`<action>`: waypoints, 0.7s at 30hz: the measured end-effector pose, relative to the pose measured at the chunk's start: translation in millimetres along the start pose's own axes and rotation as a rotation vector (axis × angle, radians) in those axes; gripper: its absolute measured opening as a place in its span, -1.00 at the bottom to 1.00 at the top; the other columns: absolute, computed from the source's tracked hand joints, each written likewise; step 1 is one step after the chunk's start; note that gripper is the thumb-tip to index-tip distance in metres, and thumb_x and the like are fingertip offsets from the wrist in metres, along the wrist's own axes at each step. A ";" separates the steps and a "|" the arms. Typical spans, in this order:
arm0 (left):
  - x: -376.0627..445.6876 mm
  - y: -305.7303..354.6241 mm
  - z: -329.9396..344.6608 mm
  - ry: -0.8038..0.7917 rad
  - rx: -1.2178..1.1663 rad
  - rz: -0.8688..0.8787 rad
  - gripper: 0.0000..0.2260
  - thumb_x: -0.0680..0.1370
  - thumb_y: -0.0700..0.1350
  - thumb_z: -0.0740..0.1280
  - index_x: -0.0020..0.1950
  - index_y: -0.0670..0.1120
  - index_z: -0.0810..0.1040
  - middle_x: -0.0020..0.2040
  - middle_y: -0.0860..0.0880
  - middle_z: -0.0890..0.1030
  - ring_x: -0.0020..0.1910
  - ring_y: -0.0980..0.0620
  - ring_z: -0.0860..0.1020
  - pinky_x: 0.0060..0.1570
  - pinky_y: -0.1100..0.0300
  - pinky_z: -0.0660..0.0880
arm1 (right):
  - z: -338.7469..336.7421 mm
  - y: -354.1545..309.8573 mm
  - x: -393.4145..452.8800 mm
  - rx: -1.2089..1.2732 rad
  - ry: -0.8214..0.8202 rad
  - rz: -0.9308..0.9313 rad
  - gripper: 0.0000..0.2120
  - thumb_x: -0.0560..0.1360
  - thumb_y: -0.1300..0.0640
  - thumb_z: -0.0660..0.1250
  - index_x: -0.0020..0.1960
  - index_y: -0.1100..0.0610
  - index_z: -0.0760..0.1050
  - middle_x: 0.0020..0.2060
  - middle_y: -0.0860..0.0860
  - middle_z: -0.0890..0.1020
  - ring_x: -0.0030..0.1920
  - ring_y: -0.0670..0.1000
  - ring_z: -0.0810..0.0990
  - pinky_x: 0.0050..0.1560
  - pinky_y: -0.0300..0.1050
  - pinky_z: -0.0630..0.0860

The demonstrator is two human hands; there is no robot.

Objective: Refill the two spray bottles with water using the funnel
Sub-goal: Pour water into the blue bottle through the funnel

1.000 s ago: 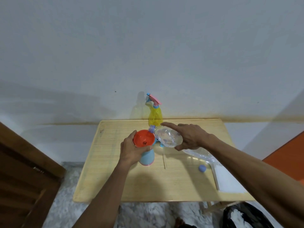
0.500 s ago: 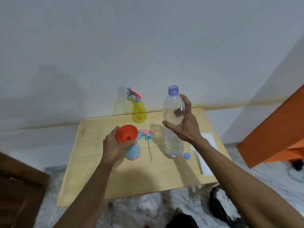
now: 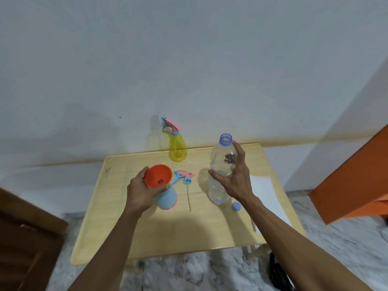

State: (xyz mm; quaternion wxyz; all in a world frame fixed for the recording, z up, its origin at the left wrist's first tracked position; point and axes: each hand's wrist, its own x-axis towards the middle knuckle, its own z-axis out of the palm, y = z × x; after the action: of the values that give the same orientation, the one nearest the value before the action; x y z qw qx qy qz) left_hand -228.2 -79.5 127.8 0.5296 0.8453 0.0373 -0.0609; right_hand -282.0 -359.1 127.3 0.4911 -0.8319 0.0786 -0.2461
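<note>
1. Dark brown wood, seemingly a door or cabinet (image 3: 27,244), is seen at the lower left edge, beside the pale wooden table (image 3: 168,234).
2. The left hand (image 3: 142,195) is curled around the neck and shoulder of the blue spray bottle (image 3: 167,199), which stands on the table with its cap removed. The thumb is pressed just under the funnel rim.
3. An orange funnel (image 3: 158,175) is seated in the mouth of the blue bottle and is tilted slightly toward the camera.
4. A detached pink-and-blue trigger sprayer head (image 3: 183,176) is laid on the table just right of the funnel, with its thin dip tube (image 3: 188,198) stretched toward the near edge.
5. The yellow spray bottle (image 3: 177,150) is stood upright at the far edge of the table, near the wall, with its pink-and-blue trigger head fitted. It is well apart from both hands.
6. A clear plastic water bottle (image 3: 222,171) is held upright and uncapped, its base at or just above the table; contact cannot be told. Water is visible in its lower part.
7. The right hand (image 3: 236,181) is wrapped around the water bottle's upper body from the right side, fingers behind and thumb in front.
8. A blue bottle cap (image 3: 236,206) is lying on the table just beside the water bottle's base.
9. A white sheet (image 3: 266,192) is lying on the right part of the table, partly hidden by the right forearm.
</note>
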 end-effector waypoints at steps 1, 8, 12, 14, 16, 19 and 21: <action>0.3 -0.2 0.1 0.004 -0.006 -0.005 -0.06 0.23 -0.03 0.68 0.53 -0.07 0.33 0.29 -0.05 0.55 0.20 -0.06 0.54 0.11 0.10 0.47 | -1.1 1.0 -0.2 0.005 0.001 -0.001 0.02 0.27 0.07 0.68 0.51 -0.19 0.11 0.30 -0.03 0.50 0.12 -0.06 0.57 -0.01 -0.42 0.45; 1.3 -1.3 3.8 0.033 0.007 -0.040 -0.06 0.21 -0.02 0.69 0.52 -0.05 0.35 0.29 -0.05 0.56 0.20 -0.08 0.55 0.20 -0.04 0.52 | -9.6 8.9 -6.7 0.038 -0.009 0.063 0.08 0.26 0.03 0.70 0.53 -0.17 0.06 0.27 0.02 0.51 0.20 0.01 0.58 0.14 -0.02 0.56; 1.1 -2.0 5.1 0.049 0.020 -0.047 -0.06 0.22 -0.01 0.69 0.52 -0.04 0.35 0.28 -0.03 0.55 0.20 -0.09 0.55 0.22 -0.08 0.52 | -10.2 6.2 -8.2 0.074 -0.014 0.080 0.06 0.25 0.04 0.70 0.50 -0.23 0.08 0.29 -0.05 0.51 0.21 -0.02 0.56 0.19 0.00 0.56; 0.2 -1.3 6.3 0.055 0.022 -0.048 -0.08 0.23 -0.03 0.69 0.51 -0.04 0.36 0.24 -0.01 0.55 0.19 -0.08 0.55 0.20 -0.08 0.52 | -11.1 5.3 -8.2 0.088 -0.014 0.089 0.06 0.24 0.05 0.70 0.49 -0.24 0.09 0.30 -0.06 0.50 0.21 -0.02 0.56 0.19 0.01 0.56; 0.7 -1.8 6.9 0.059 0.024 -0.051 -0.09 0.22 -0.02 0.69 0.50 -0.02 0.37 0.24 -0.01 0.56 0.18 -0.08 0.56 0.19 -0.07 0.53 | -12.5 5.3 -8.0 0.095 -0.019 0.090 0.05 0.24 0.04 0.71 0.48 -0.25 0.09 0.31 -0.08 0.49 0.21 -0.02 0.56 0.18 0.00 0.57; 1.3 -2.9 7.3 0.064 0.023 -0.058 -0.08 0.22 -0.01 0.69 0.51 -0.02 0.36 0.27 -0.02 0.56 0.20 -0.08 0.55 0.19 -0.06 0.52 | -13.3 5.0 -8.1 0.089 -0.032 0.087 0.07 0.23 0.04 0.71 0.49 -0.23 0.08 0.32 -0.09 0.47 0.21 0.00 0.55 0.16 0.01 0.58; 1.3 -3.1 7.9 0.068 0.028 -0.056 -0.06 0.22 0.00 0.69 0.52 -0.03 0.34 0.30 -0.04 0.55 0.21 -0.08 0.54 0.20 -0.06 0.52 | -13.0 5.7 -8.4 0.078 -0.042 0.095 0.08 0.24 0.04 0.70 0.49 -0.24 0.06 0.31 -0.07 0.48 0.21 0.02 0.55 0.15 0.04 0.59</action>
State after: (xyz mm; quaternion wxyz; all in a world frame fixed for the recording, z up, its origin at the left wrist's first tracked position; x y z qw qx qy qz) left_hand -227.9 -85.3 121.4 0.5143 0.8527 0.0782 -0.0474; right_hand -294.9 -369.0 124.8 0.5360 -0.8123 0.0982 -0.2080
